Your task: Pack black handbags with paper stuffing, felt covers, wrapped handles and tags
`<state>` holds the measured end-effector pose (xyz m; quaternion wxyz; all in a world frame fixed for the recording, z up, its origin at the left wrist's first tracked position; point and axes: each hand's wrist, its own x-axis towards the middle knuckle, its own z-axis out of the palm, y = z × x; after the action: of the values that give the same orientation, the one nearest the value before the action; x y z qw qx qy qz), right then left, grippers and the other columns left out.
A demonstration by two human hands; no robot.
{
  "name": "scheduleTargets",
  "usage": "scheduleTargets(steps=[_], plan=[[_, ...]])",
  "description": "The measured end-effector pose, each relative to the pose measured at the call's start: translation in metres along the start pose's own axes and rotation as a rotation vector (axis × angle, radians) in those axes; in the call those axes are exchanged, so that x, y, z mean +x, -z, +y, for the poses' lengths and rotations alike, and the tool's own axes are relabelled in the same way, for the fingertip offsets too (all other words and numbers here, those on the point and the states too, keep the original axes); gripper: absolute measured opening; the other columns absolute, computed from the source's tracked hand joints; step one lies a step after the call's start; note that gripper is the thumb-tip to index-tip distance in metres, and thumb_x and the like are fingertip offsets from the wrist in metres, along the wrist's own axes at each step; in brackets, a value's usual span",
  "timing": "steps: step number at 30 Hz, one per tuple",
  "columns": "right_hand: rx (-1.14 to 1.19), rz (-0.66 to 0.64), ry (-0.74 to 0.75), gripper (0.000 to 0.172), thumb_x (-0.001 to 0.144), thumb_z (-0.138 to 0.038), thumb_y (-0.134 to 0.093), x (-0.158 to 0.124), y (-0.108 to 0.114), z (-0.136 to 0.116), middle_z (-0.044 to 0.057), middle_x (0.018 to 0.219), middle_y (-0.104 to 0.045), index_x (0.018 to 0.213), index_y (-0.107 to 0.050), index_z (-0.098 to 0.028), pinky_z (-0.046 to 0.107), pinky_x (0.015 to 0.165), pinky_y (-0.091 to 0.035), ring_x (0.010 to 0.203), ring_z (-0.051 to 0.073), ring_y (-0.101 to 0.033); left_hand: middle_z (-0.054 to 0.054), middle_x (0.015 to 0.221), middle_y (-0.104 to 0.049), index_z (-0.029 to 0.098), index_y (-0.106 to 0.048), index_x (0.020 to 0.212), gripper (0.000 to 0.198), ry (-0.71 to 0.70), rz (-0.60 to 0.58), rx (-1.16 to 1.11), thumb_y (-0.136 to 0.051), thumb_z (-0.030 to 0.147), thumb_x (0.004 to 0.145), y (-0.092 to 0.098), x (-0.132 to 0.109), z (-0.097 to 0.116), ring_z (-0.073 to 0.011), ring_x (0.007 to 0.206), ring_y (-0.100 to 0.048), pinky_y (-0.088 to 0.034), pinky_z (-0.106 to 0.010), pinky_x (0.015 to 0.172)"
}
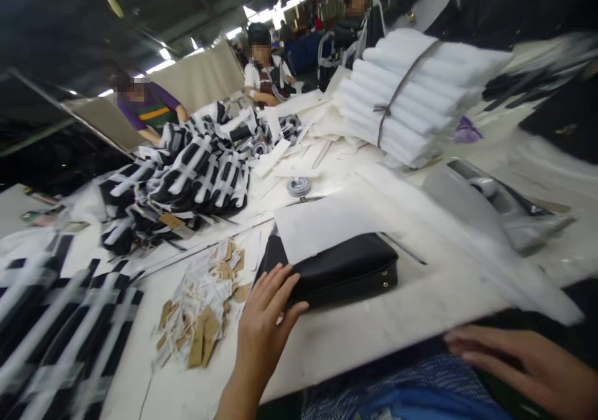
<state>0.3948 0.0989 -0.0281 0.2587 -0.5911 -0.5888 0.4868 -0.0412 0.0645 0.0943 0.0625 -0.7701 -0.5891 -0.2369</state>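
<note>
My left hand (266,320) lies flat with its fingers stretched out, the fingertips resting on the near left corner of a flat black bag (341,270) on the white table (383,326). A white sheet (327,224) covers the bag's far side. My right hand (527,361) is at the lower right, fingers extended and slightly blurred, over the table's near edge and dark cloth, holding nothing.
A pile of brown and white tags (200,314) lies left of the bag. Black-and-white striped garments (187,177) are heaped beyond, more at the far left (60,326). A tied stack of white fabric (420,96) and a grey device (495,202) stand right. Three people work at the far side.
</note>
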Motion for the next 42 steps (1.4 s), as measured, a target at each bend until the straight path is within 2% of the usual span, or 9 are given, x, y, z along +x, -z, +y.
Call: scheduleTargets(steps=[5, 9, 13, 18, 24, 28, 34, 38, 42], plan=[[-0.473, -0.035, 0.788, 0.041, 0.088, -0.042, -0.065, 0.032, -0.039, -0.141, 0.000, 0.135, -0.064, 0.128, -0.066, -0.037, 0.054, 0.119, -0.035, 0.131, 0.032, -0.054, -0.011, 0.148, -0.052, 0.027, -0.047, 0.145, 0.064, -0.015, -0.167, 0.014, -0.073, 0.030, 0.086, -0.006, -0.008, -0.019, -0.0317, 0.137, -0.048, -0.041, -0.055, 0.113], [-0.690, -0.036, 0.994, 0.067, 0.077, -0.023, -0.076, 0.068, -0.066, -0.181, 0.007, 0.147, -0.053, 0.141, -0.055, -0.027, 0.051, 0.115, -0.038, 0.136, 0.032, -0.048, -0.011, 0.147, -0.053, 0.025, -0.048, 0.144, 0.079, -0.032, -0.239, -0.011, -0.084, 0.036, 0.074, -0.004, 0.009, -0.029, -0.0323, 0.138, -0.047, -0.041, -0.049, 0.113], [-0.788, -0.051, 0.965, 0.070, 0.072, -0.027, -0.081, 0.085, -0.072, -0.187, 0.009, 0.137, -0.061, 0.137, -0.058, -0.027, 0.048, 0.105, -0.048, 0.124, 0.032, -0.058, -0.007, 0.138, -0.063, 0.027, -0.055, 0.138, 0.074, -0.043, -0.257, -0.026, -0.085, 0.040, 0.071, 0.001, 0.014, -0.026, -0.0284, 0.128, -0.058, -0.049, -0.041, 0.106], [-0.905, -0.123, 0.936, 0.058, 0.075, -0.026, -0.078, 0.061, -0.059, -0.181, 0.006, 0.128, -0.068, 0.131, -0.063, -0.030, 0.043, 0.095, -0.053, 0.114, 0.031, -0.064, -0.005, 0.135, -0.065, 0.030, -0.057, 0.136, 0.066, 0.036, -0.266, -0.037, -0.082, 0.038, 0.075, 0.009, -0.021, 0.010, -0.0282, 0.122, -0.062, -0.049, -0.046, 0.104], [-0.935, -0.239, 1.087, 0.076, 0.074, -0.031, -0.080, 0.038, -0.050, -0.182, 0.012, 0.141, -0.058, 0.144, -0.052, -0.024, 0.050, 0.109, -0.041, 0.126, 0.033, -0.056, -0.012, 0.147, -0.054, 0.027, -0.043, 0.147, 0.080, 0.003, -0.293, 0.033, -0.080, 0.040, 0.078, 0.021, -0.039, 0.049, -0.0350, 0.134, -0.051, -0.018, -0.069, 0.118], [-0.917, -0.374, 1.241, 0.083, 0.077, -0.024, -0.073, 0.059, -0.064, -0.174, 0.010, 0.152, -0.047, 0.152, -0.039, -0.024, 0.052, 0.114, -0.036, 0.138, 0.032, -0.045, -0.008, 0.152, -0.047, 0.030, -0.036, 0.150, 0.074, -0.085, -0.335, 0.108, -0.073, 0.033, 0.085, 0.001, -0.030, 0.039, -0.0326, 0.137, -0.048, -0.037, -0.062, 0.112], [-0.849, -0.248, 1.323, 0.072, 0.086, 0.000, -0.041, 0.078, -0.088, -0.102, 0.005, 0.151, -0.050, 0.153, -0.038, -0.026, 0.048, 0.115, -0.037, 0.142, 0.024, -0.042, -0.002, 0.152, -0.047, 0.035, -0.039, 0.149, 0.066, -0.180, -0.205, 0.194, -0.049, 0.005, 0.092, -0.052, -0.062, 0.022, -0.0294, 0.138, -0.047, -0.046, -0.053, 0.108], [-0.741, -0.351, 1.191, 0.072, 0.085, -0.009, -0.049, 0.067, -0.083, -0.097, 0.006, 0.155, -0.043, 0.154, -0.035, -0.023, 0.050, 0.120, -0.029, 0.146, 0.025, -0.035, -0.006, 0.164, -0.025, 0.039, -0.030, 0.153, 0.082, -0.141, -0.314, 0.088, -0.057, 0.007, 0.083, -0.046, -0.070, 0.033, -0.0343, 0.149, -0.026, -0.036, -0.060, 0.114], [-0.706, -0.390, 1.068, 0.052, 0.095, -0.031, -0.057, 0.061, -0.078, -0.125, 0.007, 0.146, -0.055, 0.146, -0.049, -0.026, 0.048, 0.115, -0.037, 0.136, 0.026, -0.049, -0.005, 0.166, -0.015, 0.046, -0.025, 0.153, 0.074, -0.080, -0.328, 0.017, -0.059, 0.024, 0.091, -0.040, -0.067, 0.041, -0.0352, 0.151, -0.019, -0.030, -0.063, 0.115]])
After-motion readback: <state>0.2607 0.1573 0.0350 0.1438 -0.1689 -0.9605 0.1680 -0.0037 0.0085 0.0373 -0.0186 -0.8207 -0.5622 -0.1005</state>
